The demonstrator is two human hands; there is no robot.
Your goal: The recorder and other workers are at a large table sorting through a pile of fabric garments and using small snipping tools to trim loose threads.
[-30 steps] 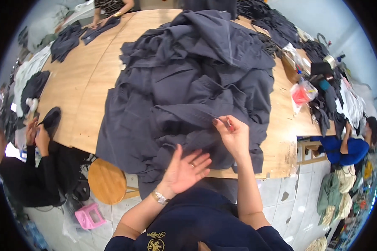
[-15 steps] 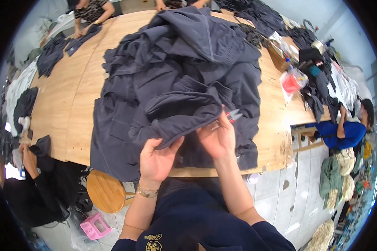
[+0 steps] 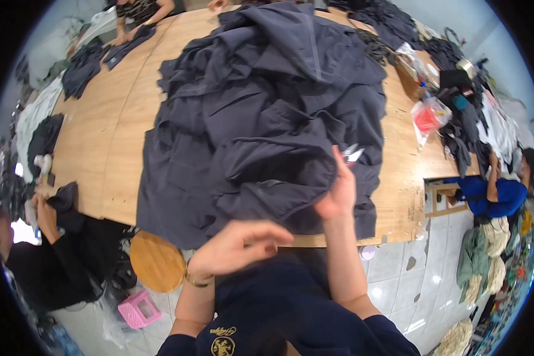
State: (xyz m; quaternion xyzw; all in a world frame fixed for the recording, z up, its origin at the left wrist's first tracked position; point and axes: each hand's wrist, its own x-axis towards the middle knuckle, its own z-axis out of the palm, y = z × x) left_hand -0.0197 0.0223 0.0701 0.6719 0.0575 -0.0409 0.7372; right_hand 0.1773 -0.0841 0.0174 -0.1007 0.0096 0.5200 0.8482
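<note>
A dark grey garment [image 3: 282,196], its round hemmed opening gaping toward me, lies on top of a large heap of the same cloth [image 3: 184,190]. My right hand [image 3: 340,193] grips the right side of that opening. Small snips [image 3: 353,154] with pale blades and a bit of red stick out past its fingers; the rest of them is hidden by the hand. Nearer to me, my left hand [image 3: 240,246] hovers off the cloth at the table's front edge, slightly blurred, its fingers stretched out and holding nothing.
The heap rests on a wooden table [image 3: 121,118]. On its right side lie a clear bag with something red [image 3: 427,117] and piled clothes. Co-workers sit at the left, far left and right. A round stool [image 3: 156,261] and a pink plastic stool [image 3: 139,310] stand at lower left.
My left hand has let go of the garment's edge and drawn back toward me. My right hand still grips the opening, whose near edge has sagged. The whole view has shifted slightly.
</note>
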